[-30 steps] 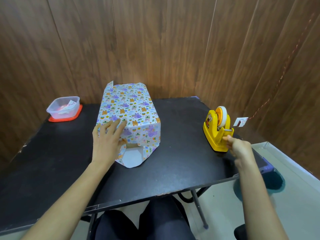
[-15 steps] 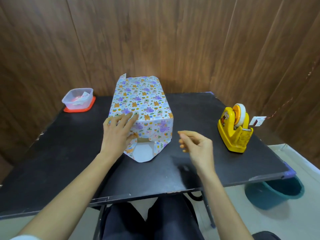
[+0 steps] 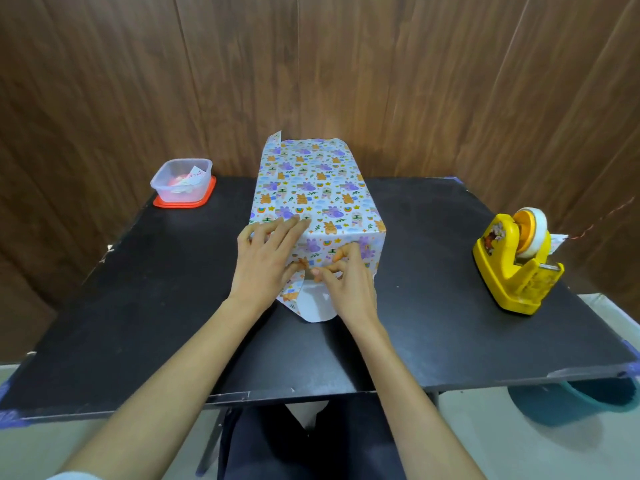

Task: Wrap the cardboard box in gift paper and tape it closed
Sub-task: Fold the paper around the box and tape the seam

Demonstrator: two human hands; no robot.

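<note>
A black worktop (image 3: 433, 306) fills most of the view, set against a wall of brown wood panels (image 3: 415, 81). In the middle of the worktop, running away from the person toward the wall, stands the cardboard box (image 3: 311, 188), covered on its top and sides in gift paper (image 3: 332, 168) printed with small purple and orange animals on white. At the far end a corner of the paper sticks up loose. At the near end the paper is partly folded down, and a white flap (image 3: 315, 306), showing the unprinted side, lies flat on the worktop toward the person.

The left hand (image 3: 266, 261) lies flat over the box's near left top edge, fingers (image 3: 287, 226) spread and pressing the paper down, with the thumb against the near face. The right hand (image 3: 346, 282) is at the near face just beside it, its fingers curled together and pinched at the folded paper edge; whether a strip of tape is between them cannot be told. Both bare forearms reach in from the bottom of the view.

Well apart to the right, near the worktop's edge, sits a yellow tape dispenser (image 3: 512, 268) with a roll of tape (image 3: 531, 230) on an orange hub. At the far left corner rests a clear plastic container (image 3: 181, 180) on a red lid (image 3: 183, 201), with pale scraps inside. A teal bucket (image 3: 571, 400) shows on the floor under the right corner.
</note>
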